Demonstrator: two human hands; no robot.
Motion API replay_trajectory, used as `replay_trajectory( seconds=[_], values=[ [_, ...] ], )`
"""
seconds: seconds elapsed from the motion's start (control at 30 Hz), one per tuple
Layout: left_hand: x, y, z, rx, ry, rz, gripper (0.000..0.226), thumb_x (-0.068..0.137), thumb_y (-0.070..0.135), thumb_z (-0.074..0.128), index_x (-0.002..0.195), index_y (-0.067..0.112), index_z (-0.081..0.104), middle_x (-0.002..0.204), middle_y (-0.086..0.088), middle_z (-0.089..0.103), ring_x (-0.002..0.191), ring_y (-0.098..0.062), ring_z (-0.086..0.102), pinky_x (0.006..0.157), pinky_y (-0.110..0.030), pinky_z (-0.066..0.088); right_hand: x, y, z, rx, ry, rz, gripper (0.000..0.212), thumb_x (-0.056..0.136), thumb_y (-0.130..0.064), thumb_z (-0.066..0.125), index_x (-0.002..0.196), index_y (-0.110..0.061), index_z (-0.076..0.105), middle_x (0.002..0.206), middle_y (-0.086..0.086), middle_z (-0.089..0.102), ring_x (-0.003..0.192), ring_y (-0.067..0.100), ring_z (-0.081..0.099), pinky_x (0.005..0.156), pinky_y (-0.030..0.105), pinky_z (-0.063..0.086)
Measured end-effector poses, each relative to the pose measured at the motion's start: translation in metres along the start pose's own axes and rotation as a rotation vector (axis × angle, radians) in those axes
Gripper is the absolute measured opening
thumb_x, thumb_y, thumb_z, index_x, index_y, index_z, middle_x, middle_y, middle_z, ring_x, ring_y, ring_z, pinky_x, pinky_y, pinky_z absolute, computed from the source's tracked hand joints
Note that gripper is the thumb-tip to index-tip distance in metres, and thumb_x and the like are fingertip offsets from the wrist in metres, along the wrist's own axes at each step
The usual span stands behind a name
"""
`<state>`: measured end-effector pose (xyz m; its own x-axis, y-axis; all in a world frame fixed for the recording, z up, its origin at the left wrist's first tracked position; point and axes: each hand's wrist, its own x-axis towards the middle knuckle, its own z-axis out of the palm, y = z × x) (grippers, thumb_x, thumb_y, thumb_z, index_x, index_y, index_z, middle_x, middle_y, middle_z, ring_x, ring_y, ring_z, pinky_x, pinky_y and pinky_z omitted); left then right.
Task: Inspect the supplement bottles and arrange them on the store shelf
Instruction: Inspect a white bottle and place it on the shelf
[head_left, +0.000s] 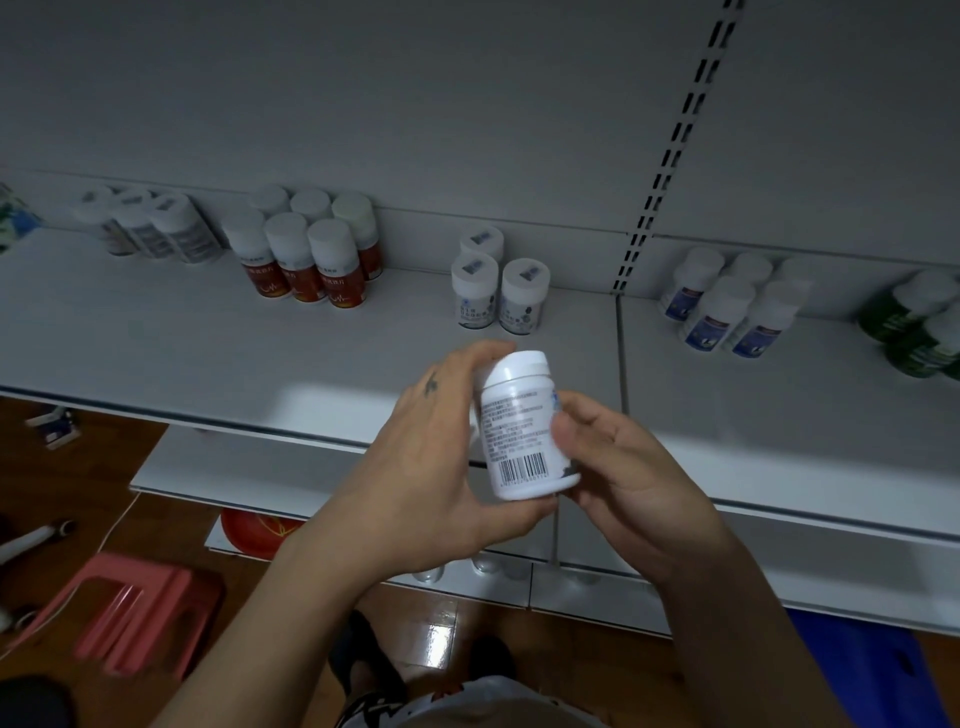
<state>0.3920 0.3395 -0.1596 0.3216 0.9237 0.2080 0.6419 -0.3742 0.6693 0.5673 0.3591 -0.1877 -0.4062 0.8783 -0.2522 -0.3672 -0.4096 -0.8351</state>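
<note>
Your left hand (431, 457) and right hand (623, 467) meet in front of you, forearms angling in from below, and together they grip one white supplement bottle (524, 426). The left hand shows you its back, with the fingers curled round the far side near the cap and the thumb low by the base. The right hand turns its palm toward you, thumb pressed on the right of the label, fingers cupped under the base. The bottle leans slightly left, cap uppermost, with the fine print and barcode facing you. It is held over the front edge of the shelf and touches only your hands.

The white shelf (156, 332) runs beyond and to both sides of your hands. Far beyond the left hand stands a cluster of red-labelled bottles (301, 265), with grey-labelled bottles (150, 226) farther left. Beyond the right hand are blue-labelled bottles (727, 306), then green bottles (919, 332) at the frame edge. Nearest, straight beyond both hands, are three white bottles (498, 283) with dark cap stickers. Bare shelf surface lies between them and your fingers, and more in front of the red cluster.

A slotted upright (670, 156) rises beyond the right hand. A lower shelf (234, 467) sits below the left hand, and a pink stool (140, 608) lower left.
</note>
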Motion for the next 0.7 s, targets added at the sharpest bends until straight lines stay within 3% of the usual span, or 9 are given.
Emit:
replay_trajectory(
  seconds=[0.07, 0.13, 0.3, 0.4, 0.47, 0.6, 0.7],
  values=[
    [0.0, 0.0005, -0.0013, -0.024, 0.014, 0.003, 0.084, 0.062, 0.059, 0.074, 0.127, 0.05, 0.021, 0.127, 0.033, 0.034, 0.118, 0.004, 0.044, 0.098, -0.024, 0.042, -0.0002, -0.0007, 0.0032, 0.03, 0.041, 0.001, 0.049, 0.09, -0.033, 0.061, 0.124, 0.003, 0.058, 0.109, 0.017, 0.065, 0.101, 0.026, 0.061, 0.084, 0.037, 0.05],
    [-0.0014, -0.0006, -0.0019, -0.053, 0.024, -0.012, 0.083, 0.061, 0.061, 0.073, 0.125, 0.05, 0.02, 0.124, 0.03, 0.039, 0.12, -0.003, 0.047, 0.098, -0.031, 0.045, -0.0002, -0.0032, 0.0053, 0.071, 0.04, 0.023, 0.041, 0.093, -0.026, 0.051, 0.123, 0.001, 0.06, 0.107, 0.016, 0.066, 0.097, 0.023, 0.063, 0.08, 0.034, 0.052],
    [-0.0035, -0.0052, 0.0012, -0.068, 0.008, -0.059, 0.089, 0.058, 0.065, 0.075, 0.126, 0.046, 0.02, 0.126, 0.018, 0.044, 0.121, -0.01, 0.049, 0.095, -0.039, 0.049, -0.001, -0.006, 0.0009, 0.194, -0.177, 0.103, 0.045, 0.092, -0.024, 0.048, 0.129, 0.0, 0.058, 0.123, 0.028, 0.061, 0.107, 0.044, 0.061, 0.092, 0.051, 0.051],
    [-0.004, -0.0072, 0.0033, -0.059, -0.013, -0.077, 0.09, 0.058, 0.064, 0.074, 0.127, 0.047, 0.019, 0.136, 0.018, 0.04, 0.128, -0.007, 0.044, 0.1, -0.035, 0.047, -0.0006, -0.0034, -0.0013, 0.206, -0.206, 0.091, 0.047, 0.086, -0.021, 0.049, 0.127, -0.002, 0.061, 0.119, 0.025, 0.064, 0.102, 0.041, 0.064, 0.087, 0.049, 0.053],
    [-0.0038, -0.0084, 0.0039, -0.041, -0.012, -0.074, 0.09, 0.06, 0.064, 0.072, 0.13, 0.045, 0.019, 0.146, 0.017, 0.032, 0.134, -0.004, 0.037, 0.105, -0.026, 0.04, -0.0002, -0.0032, -0.0032, 0.205, -0.165, 0.058, 0.048, 0.085, -0.017, 0.049, 0.129, 0.0, 0.059, 0.116, 0.021, 0.065, 0.101, 0.032, 0.065, 0.081, 0.042, 0.055],
    [-0.0014, -0.0087, 0.0046, -0.005, -0.006, -0.052, 0.093, 0.066, 0.052, 0.075, 0.14, 0.041, 0.02, 0.141, 0.018, 0.036, 0.132, -0.001, 0.037, 0.106, -0.022, 0.037, -0.0009, -0.0068, -0.0039, 0.113, -0.115, -0.002, 0.045, 0.084, -0.01, 0.052, 0.126, 0.003, 0.057, 0.105, 0.016, 0.07, 0.093, 0.023, 0.069, 0.077, 0.032, 0.056],
    [0.001, -0.008, 0.0047, -0.013, -0.009, -0.039, 0.094, 0.067, 0.047, 0.077, 0.142, 0.04, 0.021, 0.138, 0.021, 0.04, 0.13, 0.0, 0.039, 0.103, -0.022, 0.038, -0.0015, -0.0081, -0.0035, 0.086, -0.106, -0.019, 0.042, 0.084, -0.008, 0.066, 0.124, 0.001, 0.059, 0.107, 0.016, 0.071, 0.095, 0.023, 0.07, 0.078, 0.031, 0.056]
  ],
)
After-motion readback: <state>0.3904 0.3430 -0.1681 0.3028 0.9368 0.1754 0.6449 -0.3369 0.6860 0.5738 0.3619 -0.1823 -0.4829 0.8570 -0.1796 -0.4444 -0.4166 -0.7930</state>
